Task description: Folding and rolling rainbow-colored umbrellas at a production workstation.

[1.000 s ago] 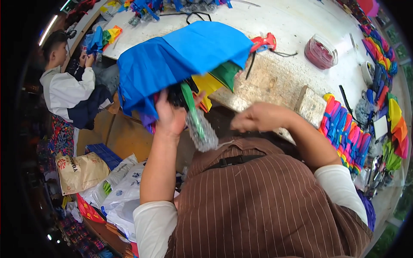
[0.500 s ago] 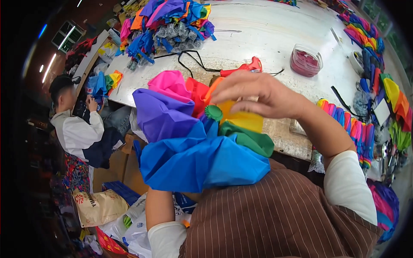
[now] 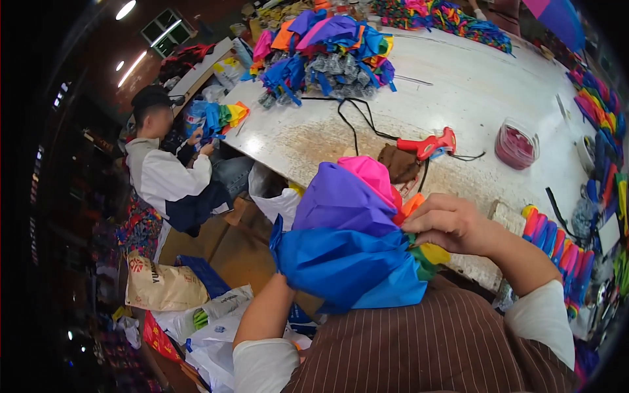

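A rainbow umbrella (image 3: pixel 347 262) is bunched up in front of my striped brown apron, its blue, purple, pink, orange, yellow and green panels puffed out loosely. My right hand (image 3: pixel 452 226) is closed in a pinch at the gathered middle of the cloth, thumb and fingertips together. A bit of green shows under those fingertips; the round green cap is covered now. My left forearm (image 3: pixel 265 311) rises beneath the blue panels, which hide the left hand and its fingers. Beyond the cloth, a red glue gun (image 3: pixel 419 145) with a black cord lies by a brown rag (image 3: pixel 398 162).
On the white table (image 3: pixel 452 98) stand a heap of colourful umbrellas (image 3: pixel 327 72) and a clear tub (image 3: pixel 517 147) with dark pink contents. Folded rainbow umbrellas (image 3: pixel 557 245) line the right edge. A seated co-worker (image 3: pixel 170 170) handles coloured cloth at left. Bags (image 3: pixel 160 285) lie below.
My right hand has come down from hovering above the green cap to pinch at the umbrella's middle. The umbrella has tilted right, and the whole view has shifted.
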A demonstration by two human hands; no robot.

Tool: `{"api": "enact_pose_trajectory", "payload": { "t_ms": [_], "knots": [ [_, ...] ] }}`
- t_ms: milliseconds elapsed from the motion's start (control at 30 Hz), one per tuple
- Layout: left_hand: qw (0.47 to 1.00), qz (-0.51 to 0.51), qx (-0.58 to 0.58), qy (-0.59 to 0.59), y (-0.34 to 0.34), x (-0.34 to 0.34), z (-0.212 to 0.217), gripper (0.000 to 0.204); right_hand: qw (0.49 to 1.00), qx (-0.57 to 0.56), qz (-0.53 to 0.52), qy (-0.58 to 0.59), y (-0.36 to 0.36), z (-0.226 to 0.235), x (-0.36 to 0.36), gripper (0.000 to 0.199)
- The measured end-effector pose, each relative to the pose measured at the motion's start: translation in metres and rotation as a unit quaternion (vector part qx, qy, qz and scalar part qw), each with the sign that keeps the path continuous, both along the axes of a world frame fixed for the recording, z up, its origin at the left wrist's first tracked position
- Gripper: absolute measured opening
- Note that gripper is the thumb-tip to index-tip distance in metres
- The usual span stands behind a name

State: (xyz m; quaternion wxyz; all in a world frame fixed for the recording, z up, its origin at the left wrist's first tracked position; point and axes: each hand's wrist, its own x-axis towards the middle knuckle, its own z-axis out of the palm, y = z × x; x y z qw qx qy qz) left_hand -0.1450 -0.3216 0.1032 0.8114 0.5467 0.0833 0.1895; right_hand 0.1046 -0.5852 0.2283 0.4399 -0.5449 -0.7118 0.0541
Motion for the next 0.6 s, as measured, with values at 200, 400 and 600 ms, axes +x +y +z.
{"api": "enact_pose_trajectory", "payload": {
  "t_ms": [200,400,600],
  "knots": [
    [0.999,-0.015,0.024,0.017,-0.027,0.026,0.005,0.053,0.982,-0.023,-0.067,0.173,0.002,-0.026,0.027,0.04],
    [0.998,-0.039,0.021,0.038,-0.048,0.106,0.002,0.053,0.778,0.056,-0.387,0.491,-0.014,-0.117,0.091,0.038],
    [0.994,-0.035,-0.017,0.106,-0.072,0.138,-0.029,0.039,0.624,-0.282,-0.046,0.727,-0.027,-0.225,-0.014,0.061]
  ]
}}
